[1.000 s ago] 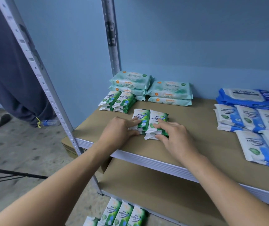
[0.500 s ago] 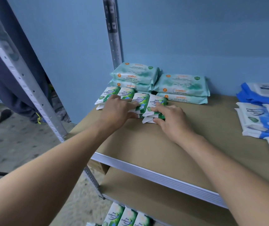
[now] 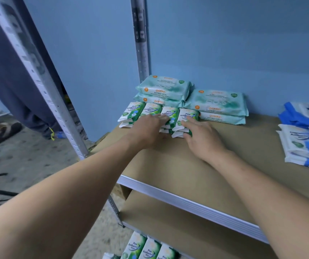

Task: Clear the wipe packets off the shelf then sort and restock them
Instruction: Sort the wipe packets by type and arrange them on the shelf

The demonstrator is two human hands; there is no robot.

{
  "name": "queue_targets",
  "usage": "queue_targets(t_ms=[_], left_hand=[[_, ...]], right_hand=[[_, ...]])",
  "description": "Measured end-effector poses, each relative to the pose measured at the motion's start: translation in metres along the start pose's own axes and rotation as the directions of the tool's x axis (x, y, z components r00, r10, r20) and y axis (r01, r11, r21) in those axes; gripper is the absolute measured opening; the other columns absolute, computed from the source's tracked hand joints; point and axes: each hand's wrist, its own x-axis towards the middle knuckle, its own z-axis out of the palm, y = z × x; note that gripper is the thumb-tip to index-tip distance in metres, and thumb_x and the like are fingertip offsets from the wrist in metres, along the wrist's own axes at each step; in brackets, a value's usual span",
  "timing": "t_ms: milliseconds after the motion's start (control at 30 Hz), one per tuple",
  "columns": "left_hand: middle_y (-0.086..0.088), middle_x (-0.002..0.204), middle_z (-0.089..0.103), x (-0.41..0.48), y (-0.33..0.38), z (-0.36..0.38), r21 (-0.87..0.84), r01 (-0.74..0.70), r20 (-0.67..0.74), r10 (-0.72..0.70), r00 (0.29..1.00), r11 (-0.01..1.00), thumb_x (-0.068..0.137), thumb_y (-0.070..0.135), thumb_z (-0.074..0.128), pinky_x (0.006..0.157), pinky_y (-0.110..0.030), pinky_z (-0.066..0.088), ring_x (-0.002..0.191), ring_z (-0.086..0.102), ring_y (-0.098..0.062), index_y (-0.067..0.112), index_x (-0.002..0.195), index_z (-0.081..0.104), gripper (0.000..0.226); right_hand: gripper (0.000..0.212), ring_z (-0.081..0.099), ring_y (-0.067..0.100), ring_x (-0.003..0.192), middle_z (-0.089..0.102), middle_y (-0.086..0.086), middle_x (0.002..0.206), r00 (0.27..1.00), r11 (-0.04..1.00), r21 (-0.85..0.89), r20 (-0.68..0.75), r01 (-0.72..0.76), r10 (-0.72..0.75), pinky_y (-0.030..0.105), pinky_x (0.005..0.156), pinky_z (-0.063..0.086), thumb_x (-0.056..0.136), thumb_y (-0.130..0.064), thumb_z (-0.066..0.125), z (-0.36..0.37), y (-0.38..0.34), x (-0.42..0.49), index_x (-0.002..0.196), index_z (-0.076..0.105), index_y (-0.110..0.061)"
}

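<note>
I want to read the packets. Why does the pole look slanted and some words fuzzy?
Head view: the wide lens makes the front shelf post lean and look smeared; the big words on the green packets read fine; the blue packets at the right edge are fuzzy; the light is soft, with no glare.

Glossy, slightly crinkled plastic film on the green pine wipe packets (image 3: 169, 114), the larger teal wipe packets (image 3: 215, 101) and the blue-and-white wipe packets (image 3: 299, 143), with soft highlights along the folds. Matt, smooth brown board, like pressed wood or card, for the shelf deck (image 3: 187, 169), edged with a ribbed pale metal front rail (image 3: 187, 200) beside dull grey perforated metal uprights (image 3: 142, 53). Flat matt paint on the blue wall (image 3: 243, 43), rough speckled concrete for the floor (image 3: 28, 156), limp dark cloth (image 3: 6, 71) at far left.
</note>
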Motion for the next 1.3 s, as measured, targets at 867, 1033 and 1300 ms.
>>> queue_targets(t_ms=[867, 1033, 1300], left_hand=[[0.0, 0.13, 0.059, -0.273, 0.021, -0.028, 0.211, 0.229, 0.091, -0.252, 0.963, 0.95, 0.092, 0.06, 0.048, 0.098, -0.04, 0.042, 0.123, 0.051, -0.025, 0.025, 0.13, 0.057, 0.052], [-0.001, 0.127, 0.059, -0.322, 0.011, 0.024, 0.17, 0.298, 0.227, -0.332, 0.916, 0.939, 0.092, 0.062, 0.049, 0.097, -0.042, 0.044, 0.12, 0.053, -0.027, 0.025, 0.131, 0.055, 0.054], [0.0, 0.138, 0.055, -0.377, -0.005, 0.128, 0.075, 0.442, 0.468, -0.423, 0.776, 0.894, 0.097, 0.057, 0.048, 0.099, -0.042, 0.041, 0.128, 0.05, -0.026, 0.023, 0.141, 0.049, 0.055]], right_hand=[[0.045, 0.045, 0.031, 0.128, 0.057, 0.004, 0.133, 0.953, 0.97, -0.154, 0.268, 0.186, -0.14, 0.044, 0.103, 0.041, 0.099, -0.046, 0.049, 0.004, -0.145, -0.208, 0.139, 0.051, -0.025], [0.046, 0.044, 0.029, 0.128, 0.055, 0.002, 0.135, 0.911, 0.983, -0.125, 0.406, 0.138, -0.077, 0.043, 0.104, 0.04, 0.099, -0.046, 0.046, 0.063, -0.133, -0.242, 0.141, 0.049, -0.027], [0.047, 0.052, 0.032, 0.123, 0.06, 0.006, 0.13, 0.795, 0.994, -0.111, 0.6, -0.022, 0.084, 0.036, 0.096, 0.046, 0.096, -0.046, 0.05, 0.161, -0.084, -0.269, 0.14, 0.051, -0.032]])
